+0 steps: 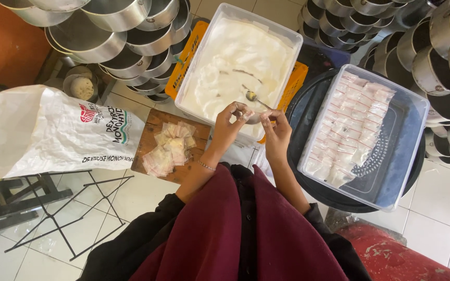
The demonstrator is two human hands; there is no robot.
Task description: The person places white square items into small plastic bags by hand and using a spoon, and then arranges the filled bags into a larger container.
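Note:
My left hand (pixel 231 122) and my right hand (pixel 275 130) meet over the near rim of a clear plastic tub (pixel 225 18) filled with white powder. Between their fingertips they pinch a small clear plastic bag (pixel 252 117). A metal spoon (pixel 254 97) lies in the powder just beyond my fingers. A pile of empty little zip bags (pixel 169 150) rests on a wooden board (pixel 149 130) left of my left hand. To the right, a second clear tub (pixel 410 156) holds rows of filled small bags (pixel 354 122).
A large white printed sack (pixel 42 135) lies at the left on a dark stool. Stacks of round metal pans (pixel 126 47) crowd the top left and top right (pixel 438 57). The right tub sits on a black round lid (pixel 308 104). White floor tiles lie below.

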